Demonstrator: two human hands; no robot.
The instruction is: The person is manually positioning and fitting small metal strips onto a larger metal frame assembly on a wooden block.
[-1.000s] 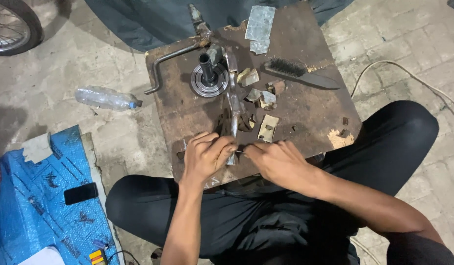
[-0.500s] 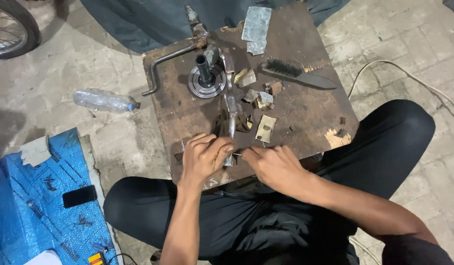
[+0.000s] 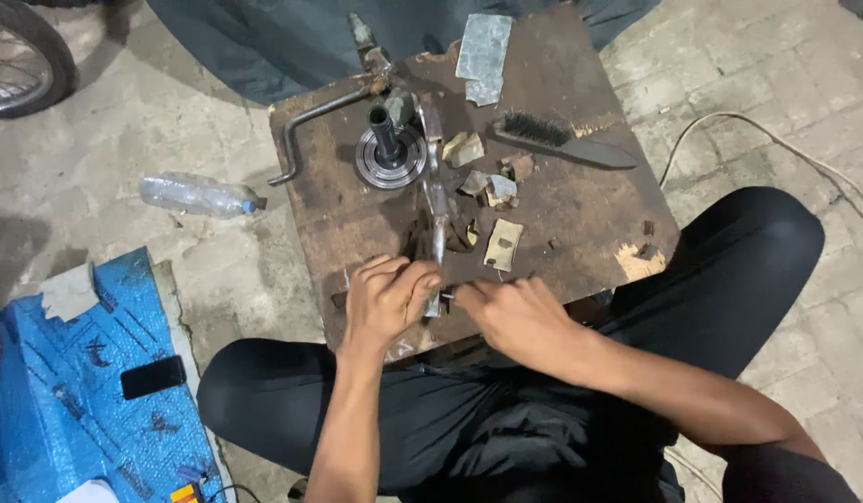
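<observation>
Hands barely shifted: left hand [image 3: 387, 300] fingers curled, right hand [image 3: 517, 317] pinching small metal part [image 3: 435, 296].

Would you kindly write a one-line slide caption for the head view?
Seated person's left hand and right hand work a small metal part at the near edge of a rusty work table beside a wire brush.

On a rusty brown work board [image 3: 581, 214] resting before the person's knees, the left hand [image 3: 387, 300] and right hand [image 3: 511, 315] meet at the near edge, both closed around a small metal part [image 3: 435, 296] — too hidden by the fingers to tell its shape. Farther back stand a round metal hub [image 3: 390, 154] with an upright shaft, a bent crank rod [image 3: 310, 126] and a wire brush [image 3: 562, 140] — with a clear plastic bottle [image 3: 200, 196] on the floor to the left.
</observation>
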